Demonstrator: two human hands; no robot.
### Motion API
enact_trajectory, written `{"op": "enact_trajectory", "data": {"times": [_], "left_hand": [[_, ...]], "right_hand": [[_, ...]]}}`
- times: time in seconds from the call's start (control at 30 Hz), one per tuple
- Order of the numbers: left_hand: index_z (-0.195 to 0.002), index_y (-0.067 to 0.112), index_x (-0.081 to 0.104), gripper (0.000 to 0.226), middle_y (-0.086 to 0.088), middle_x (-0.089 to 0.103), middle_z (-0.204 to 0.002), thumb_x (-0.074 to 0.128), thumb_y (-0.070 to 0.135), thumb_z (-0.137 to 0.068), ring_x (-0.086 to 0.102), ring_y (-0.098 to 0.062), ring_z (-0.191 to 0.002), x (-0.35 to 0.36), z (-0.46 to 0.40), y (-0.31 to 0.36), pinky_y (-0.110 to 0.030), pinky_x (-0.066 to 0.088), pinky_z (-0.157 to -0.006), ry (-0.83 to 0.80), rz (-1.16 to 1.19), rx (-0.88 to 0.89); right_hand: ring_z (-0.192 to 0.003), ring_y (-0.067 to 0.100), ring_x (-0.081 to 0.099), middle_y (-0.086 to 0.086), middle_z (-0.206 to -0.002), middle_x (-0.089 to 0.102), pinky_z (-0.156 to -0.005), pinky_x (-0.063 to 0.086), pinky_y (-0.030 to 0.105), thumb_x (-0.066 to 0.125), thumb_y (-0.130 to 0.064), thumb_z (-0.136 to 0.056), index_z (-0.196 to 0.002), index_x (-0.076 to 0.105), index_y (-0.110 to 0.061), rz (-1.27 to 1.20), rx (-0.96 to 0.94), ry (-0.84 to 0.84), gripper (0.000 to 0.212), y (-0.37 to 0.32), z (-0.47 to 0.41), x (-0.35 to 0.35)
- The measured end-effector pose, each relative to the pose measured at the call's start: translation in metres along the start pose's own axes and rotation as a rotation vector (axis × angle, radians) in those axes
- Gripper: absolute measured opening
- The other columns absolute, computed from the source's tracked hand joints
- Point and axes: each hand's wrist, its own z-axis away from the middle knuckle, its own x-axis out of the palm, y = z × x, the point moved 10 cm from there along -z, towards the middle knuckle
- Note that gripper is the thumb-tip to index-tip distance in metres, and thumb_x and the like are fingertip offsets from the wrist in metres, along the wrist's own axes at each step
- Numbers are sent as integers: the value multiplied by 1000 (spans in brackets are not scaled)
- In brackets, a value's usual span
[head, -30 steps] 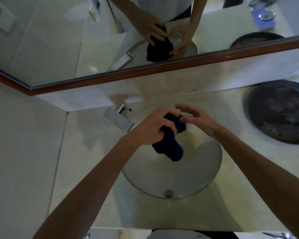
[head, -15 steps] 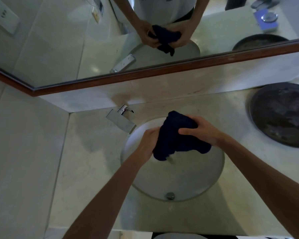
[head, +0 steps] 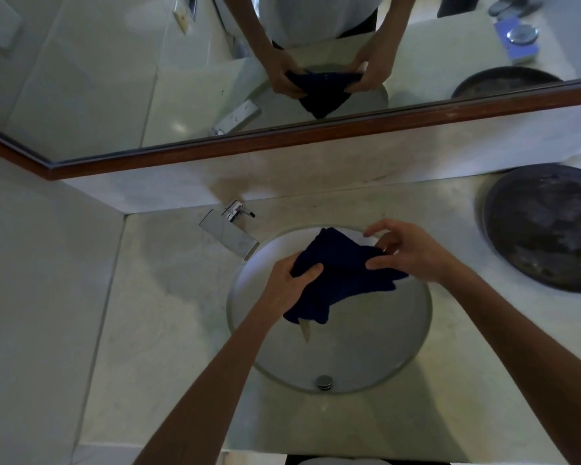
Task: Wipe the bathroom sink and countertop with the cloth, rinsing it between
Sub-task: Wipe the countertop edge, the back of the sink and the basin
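A dark blue cloth [head: 342, 276] hangs spread between my two hands above the round white sink [head: 366, 357]. My left hand [head: 289, 286] grips its left edge, thumb on top. My right hand [head: 410, 253] pinches the right edge between thumb and fingers. The cloth's lower corner droops toward the basin, with a pale tag hanging under it. The chrome drain [head: 324, 382] shows at the basin's near side. The pale marble countertop [head: 168, 313] surrounds the sink.
A flat chrome tap [head: 228, 233] juts over the sink's upper-left rim. A dark round tray [head: 547, 226] sits on the counter at right. A wood-framed mirror [head: 282, 142] runs along the back wall and reflects my hands and the cloth.
The cloth was bunched in my left hand, then both hands took it. Now they have drawn apart and the cloth is opened out between them.
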Motion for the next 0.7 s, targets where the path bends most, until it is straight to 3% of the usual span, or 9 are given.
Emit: {"op": "enact_trajectory", "data": {"times": [0.1, 0.17, 0.27, 0.33, 0.37, 0.43, 0.5, 0.6, 0.7], "left_hand": [[-109, 13, 72, 15, -6, 76, -100, 66, 21, -97, 73, -23, -92, -8, -5, -8, -46, 61, -80, 65, 92, -20], [-109, 14, 72, 17, -3, 76, -101, 67, 23, -96, 73, -21, -94, -16, -20, -1, -40, 62, -79, 152, 169, 1], [-103, 14, 69, 18, 2, 73, -95, 69, 29, -94, 68, -15, -87, -40, -67, -1, -31, 59, -76, 428, 128, 6], [-104, 9, 67, 21, -2, 70, -95, 70, 26, -93, 64, -15, -85, -52, -101, -11, -26, 52, -73, 567, -27, -29], [-103, 7, 67, 20, -6, 70, -97, 71, 23, -92, 64, -17, -87, -54, -116, -20, -24, 48, -71, 597, -111, -56], [-101, 6, 67, 19, -10, 67, -101, 70, 20, -89, 65, -25, -92, -60, -137, -35, -25, 45, -70, 642, -296, -92], [-104, 6, 67, 26, -13, 61, -107, 70, 23, -85, 61, -32, -97, -65, -146, -43, -34, 50, -76, 676, -414, -74], [-115, 8, 65, 36, -13, 59, -113, 73, 26, -84, 58, -29, -101, -70, -143, -51, -31, 48, -82, 679, -338, -55], [-134, 6, 54, 54, -14, 53, -131, 75, 27, -88, 58, -24, -109, -75, -129, -51, -27, 46, -91, 665, -302, 16]], "right_hand": [[-75, 4, 70, -4, -90, 75, -70, 58, 29, 85, -20, -80, -109, 63, -30, 47, -86, 60, 38, -34, -14, -16], [-84, 13, 70, 0, -95, 74, -78, 58, 33, 84, -22, -80, -112, 65, -26, 131, -177, 133, 37, -58, -39, -30], [-100, 29, 66, 9, -112, 71, -91, 52, 44, 77, -22, -85, -126, 62, -17, 357, -198, 432, 44, -79, -84, -53], [-100, 35, 65, 13, -117, 69, -87, 50, 45, 72, -14, -86, -126, 62, -11, 496, -238, 658, 41, -87, -94, -50], [-97, 36, 65, 14, -117, 68, -83, 50, 44, 70, -9, -84, -122, 64, -10, 547, -283, 693, 39, -85, -96, -34], [-94, 37, 66, 15, -113, 69, -75, 53, 43, 70, -3, -80, -117, 67, -7, 616, -391, 647, 38, -73, -100, 14], [-102, 38, 67, 16, -118, 69, -77, 56, 44, 72, -5, -81, -120, 68, -4, 670, -441, 556, 40, -53, -109, 61], [-127, 37, 57, 15, -137, 61, -100, 48, 48, 48, -31, -97, -136, 59, -3, 748, -356, 388, 49, -31, -143, 103], [-136, 35, 48, 13, -147, 53, -114, 35, 51, 30, -48, -101, -146, 50, -7, 864, -323, 258, 64, -19, -168, 115]]}}
